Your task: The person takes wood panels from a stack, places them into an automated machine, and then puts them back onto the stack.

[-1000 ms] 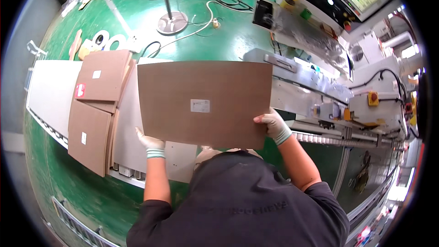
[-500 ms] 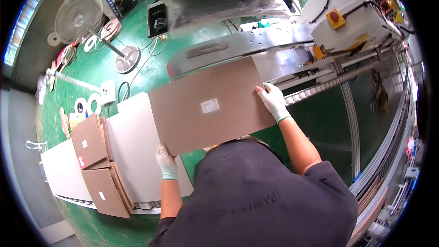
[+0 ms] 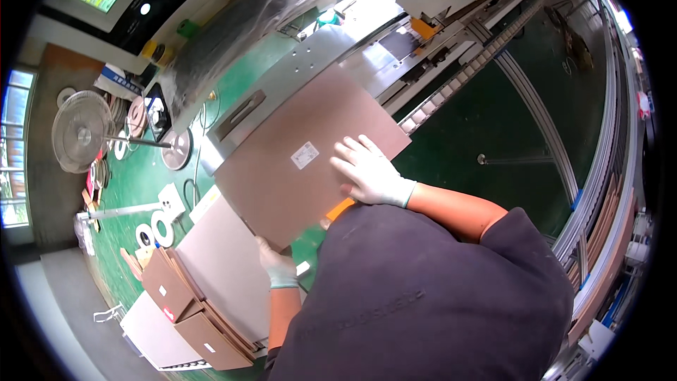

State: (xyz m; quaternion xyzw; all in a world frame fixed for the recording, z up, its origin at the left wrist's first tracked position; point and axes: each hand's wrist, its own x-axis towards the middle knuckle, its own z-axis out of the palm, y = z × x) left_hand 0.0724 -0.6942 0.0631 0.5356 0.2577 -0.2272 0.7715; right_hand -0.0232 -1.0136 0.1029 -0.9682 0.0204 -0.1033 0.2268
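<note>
A brown rectangular board (image 3: 282,190) with a white label (image 3: 305,155) on its face lies tilted in front of me, its far side on the metal bed (image 3: 310,60) of a machine. My left hand (image 3: 278,264), in a pale glove with a green cuff, is closed on the board's near left corner. On the right part of the board my gloved right hand (image 3: 370,173) rests flat, fingers spread, near the label. A small orange piece (image 3: 340,209) shows at the board's near edge, partly hidden by my body.
Several brown boards (image 3: 215,339) lean stacked on a large pale panel (image 3: 229,261) at lower left. A pedestal fan (image 3: 83,134) and white tape rolls (image 3: 162,227) stand on the green floor. A roller track (image 3: 441,99) runs along the machine's right side.
The board has turned counterclockwise, its far side now over the metal bed. My right hand has left the right edge and lies flat on the face; my left keeps the near left corner. The view has turned.
</note>
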